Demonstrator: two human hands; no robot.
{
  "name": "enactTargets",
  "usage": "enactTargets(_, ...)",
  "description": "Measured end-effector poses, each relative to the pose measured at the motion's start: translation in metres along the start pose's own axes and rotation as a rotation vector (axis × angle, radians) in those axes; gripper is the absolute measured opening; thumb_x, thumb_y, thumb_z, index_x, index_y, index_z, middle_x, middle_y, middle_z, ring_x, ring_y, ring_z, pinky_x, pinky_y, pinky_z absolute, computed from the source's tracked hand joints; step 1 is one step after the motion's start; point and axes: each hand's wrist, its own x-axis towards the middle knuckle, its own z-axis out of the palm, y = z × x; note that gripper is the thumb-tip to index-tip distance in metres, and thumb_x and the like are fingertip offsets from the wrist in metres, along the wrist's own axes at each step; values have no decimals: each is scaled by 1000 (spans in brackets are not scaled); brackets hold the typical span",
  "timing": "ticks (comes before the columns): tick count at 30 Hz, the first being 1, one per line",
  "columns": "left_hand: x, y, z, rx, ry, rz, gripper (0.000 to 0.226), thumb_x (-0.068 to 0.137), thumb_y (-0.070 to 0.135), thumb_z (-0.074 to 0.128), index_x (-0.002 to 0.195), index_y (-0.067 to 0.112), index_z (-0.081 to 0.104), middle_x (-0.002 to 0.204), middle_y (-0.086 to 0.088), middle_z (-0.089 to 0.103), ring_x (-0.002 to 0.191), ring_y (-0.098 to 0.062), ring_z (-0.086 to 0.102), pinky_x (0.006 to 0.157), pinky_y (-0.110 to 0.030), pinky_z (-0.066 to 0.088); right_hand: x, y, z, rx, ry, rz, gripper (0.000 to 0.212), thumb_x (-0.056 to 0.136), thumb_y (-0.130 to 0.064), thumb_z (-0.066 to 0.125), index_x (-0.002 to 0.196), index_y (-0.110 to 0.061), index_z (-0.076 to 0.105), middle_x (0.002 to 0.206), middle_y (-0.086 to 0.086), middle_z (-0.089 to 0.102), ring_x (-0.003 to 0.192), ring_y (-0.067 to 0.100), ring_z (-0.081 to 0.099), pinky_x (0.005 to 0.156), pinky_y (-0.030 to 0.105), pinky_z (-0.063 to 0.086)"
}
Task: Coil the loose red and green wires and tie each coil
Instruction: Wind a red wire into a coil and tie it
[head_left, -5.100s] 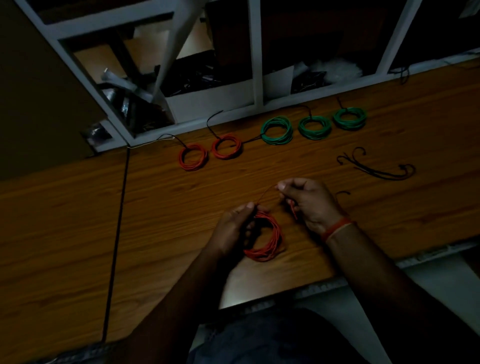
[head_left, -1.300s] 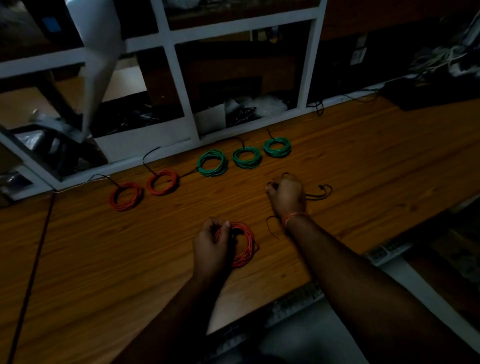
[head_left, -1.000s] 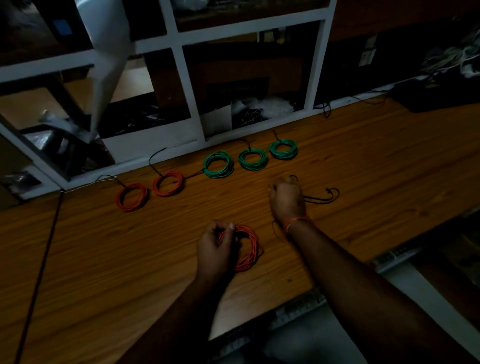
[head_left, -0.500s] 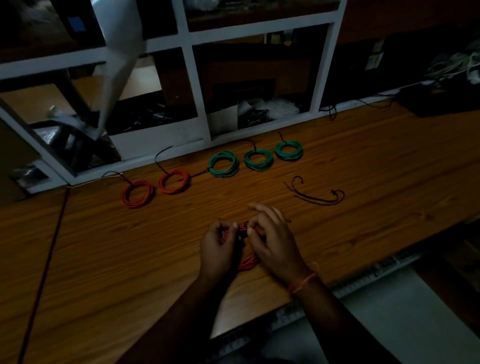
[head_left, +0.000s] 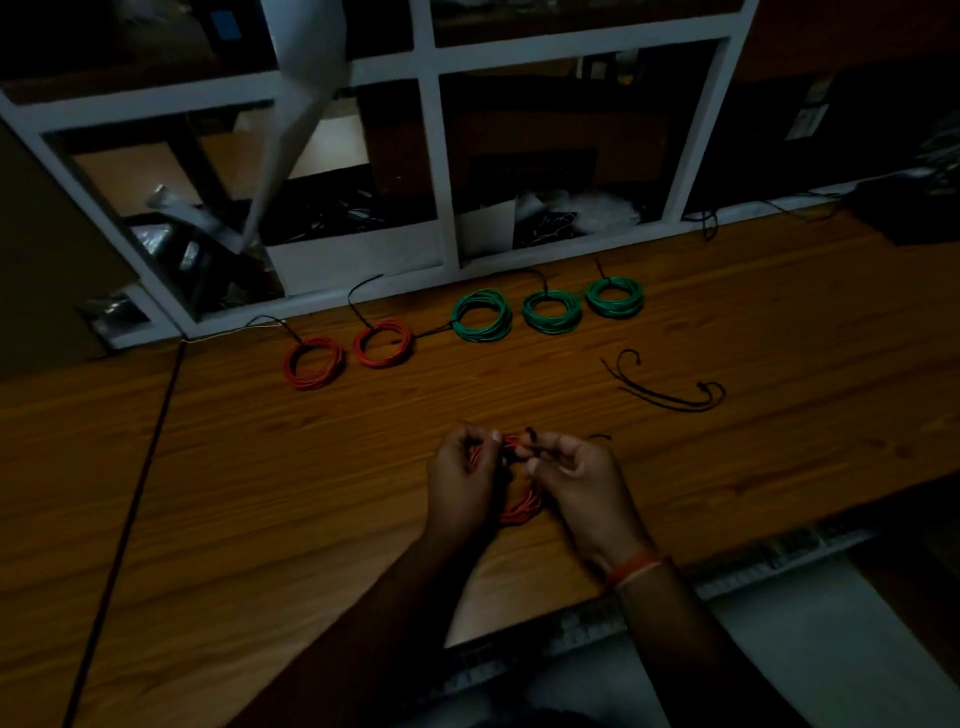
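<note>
Red insulated wire wound into a loose coil (head_left: 519, 506) sits on the wooden table (head_left: 260, 493) between both hands. The right hand (head_left: 576, 478) has come back from the spare black ties (head_left: 670, 397) and now pinches a short black tie (head_left: 530, 449) at the coil's top; the left hand (head_left: 460, 483) grips the coil's left side, fingers curled. Tying looks about to begin. Behind, white shelf compartments (head_left: 447, 171) hold dim clutter I cannot identify. Two red (head_left: 314, 364) and three green tied coils (head_left: 480, 314) line the table's back.
</note>
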Motion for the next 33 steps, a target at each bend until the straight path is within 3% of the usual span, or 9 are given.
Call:
enactTargets(5, 1, 0, -1, 55, 16, 24, 16, 99, 34, 64, 88, 22, 63, 77, -4, 71, 71, -22, 68, 63, -38, 52, -6, 4, -1, -431, 7, -63, 19, 97, -1, 56, 95, -15, 69, 78, 3, 75, 57, 9, 66, 55, 29, 54)
enactTargets(11, 0, 0, -1, -50, -41, -27, 22, 90, 50, 66, 97, 29, 64, 80, -6, 67, 73, -25, 63, 65, -40, 48, 6, -3, 8, -820, 56, -84, 27, 93, -23, 65, 67, -17, 67, 66, 0, 71, 64, 17, 69, 65, 36, 59)
enactTargets(14, 1, 2, -4, -134, -90, -28, 19, 101, 28, 61, 119, 24, 55, 77, -7, 61, 65, -21, 61, 54, -31, 50, 7, -8, 23, -758, 147, -40, 9, 90, -22, 65, 86, -15, 61, 77, 3, 71, 69, 22, 72, 63, 38, 62)
enactTargets(17, -2, 8, -5, -172, -131, -27, 27, 105, 11, 52, 132, 12, 45, 73, -7, 56, 54, -17, 55, 42, -27, 46, 7, -16, 35, -655, 201, 30, 30, 94, -26, 68, 109, -8, 49, 91, 6, 70, 67, 20, 73, 50, 26, 57)
enactTargets(20, 0, 7, -6, -206, -130, -41, 30, 105, 9, 51, 134, 7, 45, 71, -6, 54, 56, -17, 52, 46, -26, 44, 10, -20, 42, -629, 257, 59, 31, 93, -28, 68, 110, -9, 49, 93, 7, 69, 67, 22, 73, 55, 34, 62)
enactTargets(23, 1, 5, -7, -203, -140, -60, 27, 106, 14, 52, 132, 13, 51, 78, -13, 59, 68, -25, 56, 59, -34, 46, 9, -15, 47, -624, 287, 20, 20, 92, -31, 65, 98, -18, 50, 88, 4, 69, 70, 24, 73, 61, 44, 63)
enactTargets(27, 2, 5, -7, -174, -142, -92, 26, 105, 22, 53, 129, 17, 59, 88, -16, 64, 78, -28, 61, 69, -40, 47, 7, 1, 46, -543, 286, -23, 17, 93, -25, 62, 80, -24, 50, 77, -1, 69, 67, 20, 70, 62, 43, 61)
enactTargets(30, 4, 8, -8, -133, -149, -99, 21, 106, 15, 52, 120, 8, 65, 86, -21, 65, 79, -27, 63, 69, -36, 48, 4, 2, 39, -522, 201, -28, 19, 95, -14, 62, 82, -25, 53, 79, -4, 69, 70, 13, 70, 59, 31, 56)
enactTargets(33, 5, 8, -8, -59, -185, -64, 19, 101, 20, 56, 99, 10, 71, 81, -26, 67, 75, -27, 64, 66, -38, 48, 1, 2, 31, -629, 124, -131, 18, 94, -9, 59, 92, -25, 52, 83, -4, 67, 77, 16, 71, 64, 34, 58)
